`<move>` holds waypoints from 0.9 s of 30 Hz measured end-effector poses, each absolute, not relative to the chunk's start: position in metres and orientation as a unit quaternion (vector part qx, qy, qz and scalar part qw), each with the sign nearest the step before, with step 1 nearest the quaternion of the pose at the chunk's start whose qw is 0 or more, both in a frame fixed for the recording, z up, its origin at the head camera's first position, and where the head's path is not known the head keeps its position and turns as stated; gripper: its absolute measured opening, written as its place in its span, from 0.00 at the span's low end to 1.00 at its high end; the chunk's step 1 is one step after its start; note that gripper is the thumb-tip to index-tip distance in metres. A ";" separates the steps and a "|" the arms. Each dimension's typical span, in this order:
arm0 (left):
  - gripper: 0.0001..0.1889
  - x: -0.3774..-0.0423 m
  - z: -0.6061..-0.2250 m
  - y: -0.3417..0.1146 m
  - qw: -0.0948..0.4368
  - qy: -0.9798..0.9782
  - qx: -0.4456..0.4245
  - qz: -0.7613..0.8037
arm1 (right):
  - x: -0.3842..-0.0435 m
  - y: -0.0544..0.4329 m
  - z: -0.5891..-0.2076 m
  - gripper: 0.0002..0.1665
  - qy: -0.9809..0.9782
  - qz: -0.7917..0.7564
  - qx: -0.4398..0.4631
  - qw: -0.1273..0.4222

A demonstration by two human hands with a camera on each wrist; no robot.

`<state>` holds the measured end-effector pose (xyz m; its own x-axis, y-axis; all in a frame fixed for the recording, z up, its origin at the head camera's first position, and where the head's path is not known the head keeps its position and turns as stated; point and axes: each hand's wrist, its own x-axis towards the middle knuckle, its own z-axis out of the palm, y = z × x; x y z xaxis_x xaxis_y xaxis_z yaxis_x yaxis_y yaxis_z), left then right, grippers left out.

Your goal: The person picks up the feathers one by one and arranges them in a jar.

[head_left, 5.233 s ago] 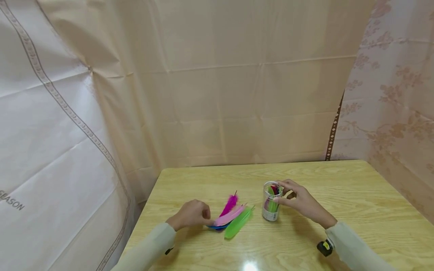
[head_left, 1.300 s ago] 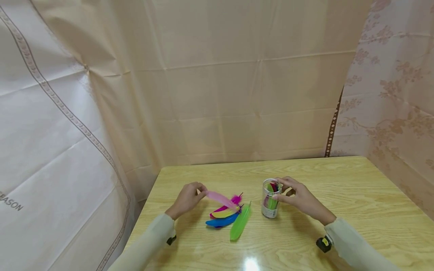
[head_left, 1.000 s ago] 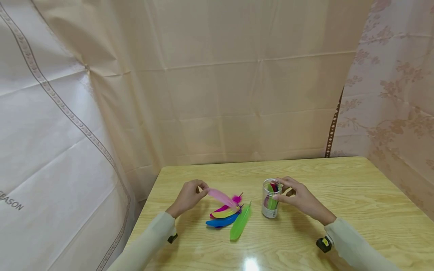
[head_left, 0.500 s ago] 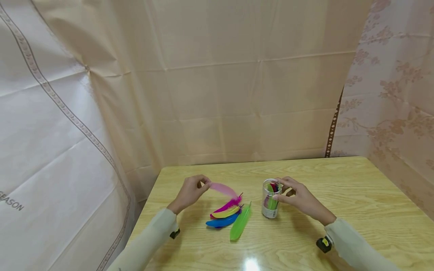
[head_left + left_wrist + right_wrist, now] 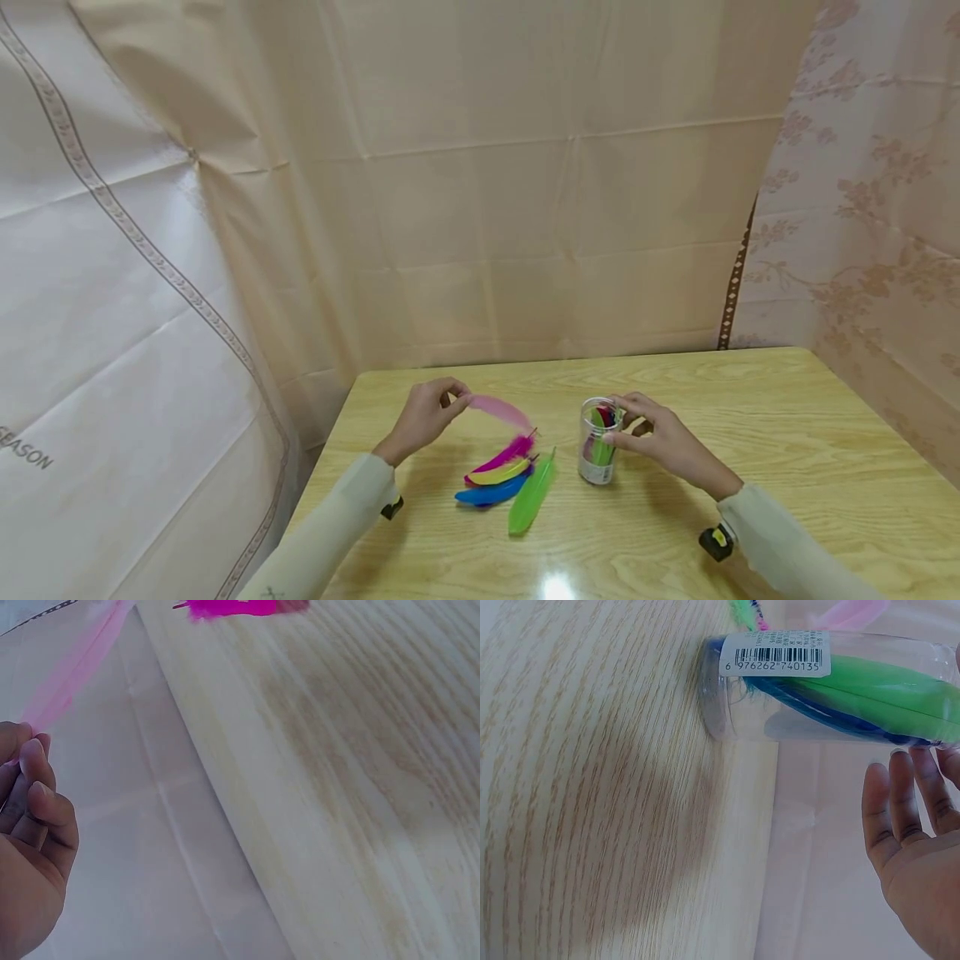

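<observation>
In the head view my left hand [image 5: 423,418] pinches a light pink feather [image 5: 501,411] by its broad end, holding it up off the table. The left wrist view shows the same pink feather [image 5: 79,671] between thumb and fingertips. Below it lie a magenta feather [image 5: 506,456], a yellow feather [image 5: 497,475], a blue feather [image 5: 487,493] and a green feather [image 5: 531,502], fanned out. My right hand [image 5: 667,443] grips a clear jar [image 5: 597,472] near its rim. Upright on the table, the jar contains several coloured feathers, including a green feather [image 5: 885,694].
The wood-grain table [image 5: 795,467] carries the feathers and jar. Behind it hangs a beige curtain [image 5: 480,250], with a white sheet [image 5: 97,350] at the left and a floral cloth [image 5: 885,217] at the right. A barcode label [image 5: 776,654] is stuck on the jar.
My left hand took up the pink feather from the pile and has lifted it up and away, uncovering the magenta and yellow feathers. My right hand and the jar have stayed nearly still.
</observation>
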<state>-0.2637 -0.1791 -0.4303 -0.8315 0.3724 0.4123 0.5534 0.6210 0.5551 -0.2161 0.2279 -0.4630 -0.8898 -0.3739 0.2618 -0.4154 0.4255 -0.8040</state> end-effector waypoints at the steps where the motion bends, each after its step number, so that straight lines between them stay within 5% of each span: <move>1: 0.05 -0.264 -0.429 -0.179 0.131 -0.890 -0.262 -0.350 | -0.216 0.228 -0.463 0.37 -0.844 0.481 0.234 0.022; 27: 0.06 -0.270 -0.394 -0.174 0.171 -0.873 -0.298 -0.347 | -0.216 0.227 -0.462 0.37 -0.839 0.490 0.236 0.017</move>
<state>-0.2696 -0.1743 -0.3935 -0.7642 0.4002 0.5058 0.6384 0.5815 0.5043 -0.2159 0.2270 -0.4624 -0.8876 -0.3805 0.2597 -0.4133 0.4087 -0.8137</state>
